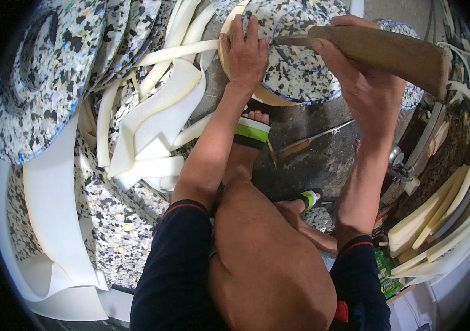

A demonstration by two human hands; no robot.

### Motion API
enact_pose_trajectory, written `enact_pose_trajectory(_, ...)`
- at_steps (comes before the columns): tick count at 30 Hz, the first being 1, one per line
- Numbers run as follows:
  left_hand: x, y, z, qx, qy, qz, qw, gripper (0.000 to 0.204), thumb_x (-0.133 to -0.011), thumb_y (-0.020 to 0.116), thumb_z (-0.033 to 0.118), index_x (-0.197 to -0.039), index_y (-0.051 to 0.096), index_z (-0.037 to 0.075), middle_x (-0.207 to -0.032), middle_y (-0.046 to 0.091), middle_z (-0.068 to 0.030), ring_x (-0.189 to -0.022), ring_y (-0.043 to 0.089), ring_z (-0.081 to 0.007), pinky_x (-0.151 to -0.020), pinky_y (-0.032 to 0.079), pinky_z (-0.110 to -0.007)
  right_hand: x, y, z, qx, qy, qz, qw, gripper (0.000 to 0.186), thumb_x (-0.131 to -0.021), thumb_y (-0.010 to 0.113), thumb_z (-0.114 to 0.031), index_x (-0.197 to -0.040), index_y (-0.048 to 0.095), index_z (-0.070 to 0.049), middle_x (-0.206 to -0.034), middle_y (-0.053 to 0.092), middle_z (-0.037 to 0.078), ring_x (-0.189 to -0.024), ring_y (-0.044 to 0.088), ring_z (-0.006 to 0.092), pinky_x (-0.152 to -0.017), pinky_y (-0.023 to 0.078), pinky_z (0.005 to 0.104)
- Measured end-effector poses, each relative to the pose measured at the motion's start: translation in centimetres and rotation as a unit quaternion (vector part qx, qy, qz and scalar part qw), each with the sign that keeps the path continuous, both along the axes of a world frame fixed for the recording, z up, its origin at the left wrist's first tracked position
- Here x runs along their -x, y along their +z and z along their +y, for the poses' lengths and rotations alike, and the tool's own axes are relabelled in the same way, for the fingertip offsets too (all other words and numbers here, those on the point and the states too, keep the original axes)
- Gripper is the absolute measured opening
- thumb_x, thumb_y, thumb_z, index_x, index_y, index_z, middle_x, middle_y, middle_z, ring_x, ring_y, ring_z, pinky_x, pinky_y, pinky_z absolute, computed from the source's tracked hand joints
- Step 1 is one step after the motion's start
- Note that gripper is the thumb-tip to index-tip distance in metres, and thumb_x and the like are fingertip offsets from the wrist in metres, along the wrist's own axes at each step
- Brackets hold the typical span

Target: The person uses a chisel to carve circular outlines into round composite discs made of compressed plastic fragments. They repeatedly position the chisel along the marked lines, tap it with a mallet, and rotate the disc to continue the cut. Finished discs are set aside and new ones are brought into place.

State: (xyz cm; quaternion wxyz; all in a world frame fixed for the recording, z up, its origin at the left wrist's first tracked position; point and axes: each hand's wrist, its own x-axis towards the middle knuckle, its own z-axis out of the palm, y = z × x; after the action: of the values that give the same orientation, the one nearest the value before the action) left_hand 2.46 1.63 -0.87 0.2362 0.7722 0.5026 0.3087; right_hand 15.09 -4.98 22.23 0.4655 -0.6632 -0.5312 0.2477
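Note:
My left hand (245,58) lies on the rim of a speckled foam disc (301,80) with a cream edge layer (271,99), fingers stretched out over it. My right hand (364,83) grips a thick wooden knife handle (389,58); the narrow blade (293,41) points left across the disc, near my left fingertips. A blue curved line shows on the disc. A second tool with a wooden handle (290,149) and thin metal shaft lies on the ground below. My foot in a green, white and black sandal (251,132) is just under the disc.
Stacked speckled foam rings (47,110) fill the upper left. White foam strips (152,116) and speckled blocks (113,231) lie left of my legs. At right are cream offcuts (433,209), a metal fitting (398,157) and a green package (384,270). My other sandal (309,198) is lower right of center.

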Motion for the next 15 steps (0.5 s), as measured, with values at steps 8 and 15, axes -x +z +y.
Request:
enact_pose_trajectory(8,0.1,-0.1,0.0,-0.014,0.004,-0.012,1.000,0.060,-0.096,0.065,0.029,-0.148,0.049,0.005,-0.156,0.035,-0.0229,-0.145,0.035,-0.0411,-0.118,0.023,-0.065,0.0,-0.1,0.0,0.009,-0.013,0.040,0.999,0.034,-0.087,0.080,0.000,-0.120,0.069,0.000,-0.104,0.075,0.009,-0.095,0.070,0.0122,-0.081,0.060,0.0245)
enact_pose_trajectory(15,-0.1,-0.1,0.0,-0.010,0.004,-0.016,1.000,0.059,-0.095,0.065,0.028,-0.147,0.050,0.005,-0.155,0.035,-0.0242,-0.143,0.036,-0.0430,-0.117,0.023,-0.066,-0.3,-1.1,0.7,-0.026,0.003,-0.004,1.000,0.032,-0.088,0.080,0.000,-0.118,0.070,0.001,-0.104,0.074,0.009,-0.092,0.071,0.0125,-0.076,0.060,0.0243)
